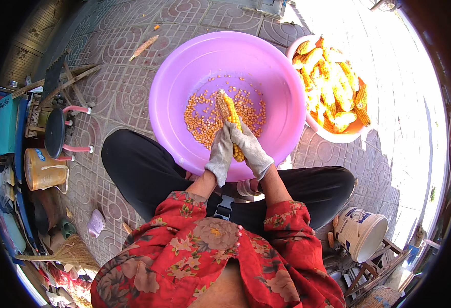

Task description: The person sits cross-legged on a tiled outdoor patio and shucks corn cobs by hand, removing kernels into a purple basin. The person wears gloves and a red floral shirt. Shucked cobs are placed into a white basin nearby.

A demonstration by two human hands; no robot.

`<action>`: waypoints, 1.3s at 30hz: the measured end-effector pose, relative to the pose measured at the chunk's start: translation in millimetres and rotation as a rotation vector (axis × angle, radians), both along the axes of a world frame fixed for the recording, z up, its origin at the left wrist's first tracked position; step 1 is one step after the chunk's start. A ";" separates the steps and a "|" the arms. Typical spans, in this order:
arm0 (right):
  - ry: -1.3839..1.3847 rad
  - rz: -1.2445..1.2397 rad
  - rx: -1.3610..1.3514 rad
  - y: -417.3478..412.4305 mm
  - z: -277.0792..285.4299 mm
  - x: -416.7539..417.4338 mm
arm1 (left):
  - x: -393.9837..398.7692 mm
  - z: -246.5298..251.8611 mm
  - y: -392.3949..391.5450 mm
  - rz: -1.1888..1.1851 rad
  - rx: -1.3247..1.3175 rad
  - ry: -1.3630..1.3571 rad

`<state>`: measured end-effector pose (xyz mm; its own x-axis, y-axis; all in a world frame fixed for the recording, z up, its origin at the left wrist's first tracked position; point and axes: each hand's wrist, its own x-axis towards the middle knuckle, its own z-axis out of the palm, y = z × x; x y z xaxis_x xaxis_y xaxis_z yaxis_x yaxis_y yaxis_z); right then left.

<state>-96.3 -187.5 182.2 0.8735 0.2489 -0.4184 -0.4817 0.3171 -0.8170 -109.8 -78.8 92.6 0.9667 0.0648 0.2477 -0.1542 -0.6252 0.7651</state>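
Observation:
Both my hands wear pale knitted work gloves and grip one ear of dried corn (229, 109) above a pink-purple plastic basin (287, 96). My left hand (220, 151) wraps the ear from the left, while my right hand (250, 148) presses along it from the right, thumbs close together. Toward its far tip the ear shows a stripped, rough patch; yellow kernels still cover the right side and the near end. Loose corn kernels (200, 125) lie scattered over the basin floor. Gloves and fingers hide the ear's middle.
At the right stands a tub (335, 138) heaped with corn ears (335, 84). A bare cob (143, 47) lies on the paving. To the left are a small stool (54, 133), a yellow bucket (44, 169) and a straw broom (71, 252). A white bucket (358, 233) lies tipped at lower right.

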 end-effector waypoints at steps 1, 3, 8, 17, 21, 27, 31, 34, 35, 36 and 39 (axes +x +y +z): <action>-0.004 0.002 0.039 3.8 4.8 1.2 | -0.9 -7.8 0.2 0.010 0.046 -0.031; 0.000 -0.019 0.118 5.1 8.7 1.0 | 6.8 -0.7 -2.6 -0.007 -0.421 0.115; 0.001 -0.113 -0.078 -0.8 28.2 6.4 | 33.0 92.7 -6.8 0.055 -0.711 0.333; -0.300 -0.009 -0.828 1.8 -20.2 -41.1 | 96.2 87.2 18.9 0.283 -1.603 0.777; -0.265 0.047 -0.795 20.0 -6.6 -44.2 | 95.1 78.5 24.9 0.395 -1.484 0.659; -0.198 0.061 -0.614 15.5 -27.6 -44.6 | 91.9 73.6 16.5 0.488 -1.596 0.585; -0.096 0.119 -0.444 16.6 -18.6 -40.2 | 92.0 63.5 22.5 0.515 -1.427 0.486; 0.204 0.152 -0.080 18.6 15.0 -38.5 | 93.6 70.2 31.9 0.391 -1.318 0.432; 0.165 0.146 -0.130 16.8 11.8 -35.7 | 95.7 71.2 30.8 0.378 -1.305 0.425; 0.124 0.137 -0.176 15.7 6.3 -31.4 | 96.8 76.2 30.3 0.348 -1.341 0.506; -0.225 0.153 -0.721 3.5 -26.7 -29.0 | 93.3 84.4 25.1 0.298 -1.416 0.652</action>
<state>-125.3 -184.0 155.5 0.9347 0.1067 -0.3389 -0.2747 -0.3879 -0.8798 -16.5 -53.7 177.0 0.7896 0.0717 -0.6094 0.4120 0.6741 0.6131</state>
